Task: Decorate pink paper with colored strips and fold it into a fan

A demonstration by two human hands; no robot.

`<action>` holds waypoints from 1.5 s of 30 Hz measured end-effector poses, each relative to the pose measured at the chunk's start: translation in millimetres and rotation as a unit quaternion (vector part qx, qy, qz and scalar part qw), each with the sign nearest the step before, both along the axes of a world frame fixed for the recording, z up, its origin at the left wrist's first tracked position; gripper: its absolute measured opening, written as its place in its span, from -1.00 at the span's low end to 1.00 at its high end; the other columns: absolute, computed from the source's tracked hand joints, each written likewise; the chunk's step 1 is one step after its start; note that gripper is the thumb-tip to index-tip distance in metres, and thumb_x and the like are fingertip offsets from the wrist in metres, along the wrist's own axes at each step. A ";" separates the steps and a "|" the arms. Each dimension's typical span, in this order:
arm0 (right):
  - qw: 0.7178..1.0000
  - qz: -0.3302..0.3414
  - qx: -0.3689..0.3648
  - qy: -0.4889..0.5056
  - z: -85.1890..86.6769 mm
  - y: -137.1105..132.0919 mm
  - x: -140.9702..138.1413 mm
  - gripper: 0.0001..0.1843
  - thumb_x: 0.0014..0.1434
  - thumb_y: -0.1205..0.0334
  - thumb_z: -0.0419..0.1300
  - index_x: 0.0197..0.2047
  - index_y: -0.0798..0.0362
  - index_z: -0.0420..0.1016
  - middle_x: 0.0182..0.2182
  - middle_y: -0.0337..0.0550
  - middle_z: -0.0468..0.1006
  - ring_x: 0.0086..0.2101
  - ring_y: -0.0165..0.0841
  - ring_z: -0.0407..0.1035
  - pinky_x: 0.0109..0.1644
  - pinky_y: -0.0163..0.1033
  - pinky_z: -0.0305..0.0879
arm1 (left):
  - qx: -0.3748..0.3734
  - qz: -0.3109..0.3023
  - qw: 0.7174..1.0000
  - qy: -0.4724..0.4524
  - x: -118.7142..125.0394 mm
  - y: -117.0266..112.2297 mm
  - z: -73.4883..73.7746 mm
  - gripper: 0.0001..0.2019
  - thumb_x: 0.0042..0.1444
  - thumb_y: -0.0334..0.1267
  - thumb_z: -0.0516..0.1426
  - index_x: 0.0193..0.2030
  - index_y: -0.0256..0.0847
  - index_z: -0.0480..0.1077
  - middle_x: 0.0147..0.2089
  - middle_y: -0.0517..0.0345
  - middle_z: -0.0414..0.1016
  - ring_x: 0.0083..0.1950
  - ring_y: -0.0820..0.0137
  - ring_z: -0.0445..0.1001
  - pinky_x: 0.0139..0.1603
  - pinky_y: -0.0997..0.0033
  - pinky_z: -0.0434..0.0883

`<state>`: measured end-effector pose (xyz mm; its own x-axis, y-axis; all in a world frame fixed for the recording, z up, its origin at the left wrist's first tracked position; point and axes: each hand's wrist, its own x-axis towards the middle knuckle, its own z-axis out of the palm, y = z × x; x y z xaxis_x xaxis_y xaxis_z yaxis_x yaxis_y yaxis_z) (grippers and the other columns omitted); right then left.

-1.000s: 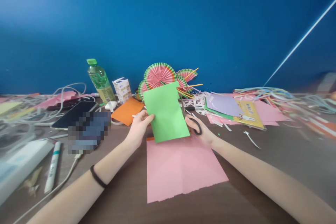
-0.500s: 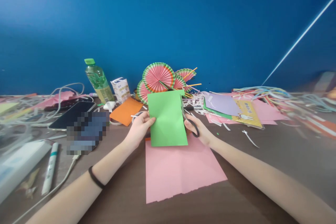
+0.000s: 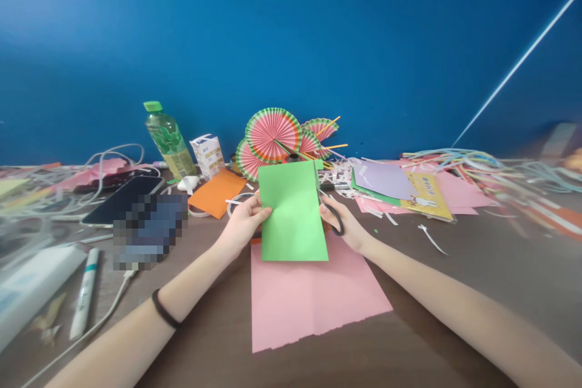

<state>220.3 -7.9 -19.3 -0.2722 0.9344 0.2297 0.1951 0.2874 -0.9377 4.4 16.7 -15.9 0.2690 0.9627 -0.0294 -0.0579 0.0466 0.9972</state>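
Observation:
A sheet of green paper (image 3: 291, 215) is held up at the middle of the view. My left hand (image 3: 243, 221) pinches its left edge, thumb in front and fingers behind. At the right edge my right hand (image 3: 346, 223) grips black-handled scissors (image 3: 336, 218), with the blades along the sheet's side, partly hidden by the paper. A narrow green strip sticks out at the top right corner of the sheet. Beneath lies a larger pink sheet (image 3: 313, 303) with a ragged near edge, flat on the brown table (image 3: 204, 327).
Pleated pink-and-green paper fans (image 3: 273, 134) stand at the back. To the left are a bottle (image 3: 168, 139), a small carton (image 3: 208, 157), orange paper (image 3: 217, 191), a phone (image 3: 125, 200) and a marker (image 3: 85, 294). Purple paper (image 3: 379, 179) and a yellow packet (image 3: 430, 197) lie to the right.
The green sheet has come slightly down and toward me, its lower edge now lower over the pink paper. Both hands keep their holds; the strip at its top right stands out more.

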 end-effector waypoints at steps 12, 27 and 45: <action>0.999 -0.019 0.035 -0.008 0.5 -1.1 -2.8 -0.50 0.07 -0.22 0.00 -0.19 0.05 0.35 -0.38 -0.15 0.39 -0.32 -0.29 0.27 -0.21 -0.24 0.23 | -0.011 -0.025 1.000 -0.002 1.4 -1.2 0.2 -0.64 -0.17 -0.14 0.25 -0.23 -0.22 0.31 -0.40 0.16 0.54 -0.34 0.29 0.53 -0.25 0.32 0.43; 0.999 -0.032 0.040 -0.002 -1.5 -1.5 -4.6 -0.51 0.07 -0.21 0.01 -0.21 0.06 0.35 -0.38 -0.16 0.40 -0.31 -0.29 0.28 -0.19 -0.24 0.22 | -0.026 -0.024 0.999 -0.004 3.0 -2.4 2.0 -0.62 -0.20 -0.15 0.26 -0.23 -0.23 0.30 -0.44 0.17 0.53 -0.36 0.28 0.53 -0.25 0.31 0.43; 0.999 -0.043 0.028 0.006 -3.9 -1.5 -7.3 -0.63 0.09 -0.13 0.04 -0.43 0.02 0.18 -0.53 -0.28 0.24 -0.41 -0.36 0.21 -0.22 -0.25 0.20 | -0.027 -0.040 0.999 -0.018 3.2 -1.8 -0.1 -0.60 -0.17 -0.17 0.25 -0.18 -0.23 0.27 -0.45 0.20 0.54 -0.40 0.34 0.53 -0.28 0.38 0.45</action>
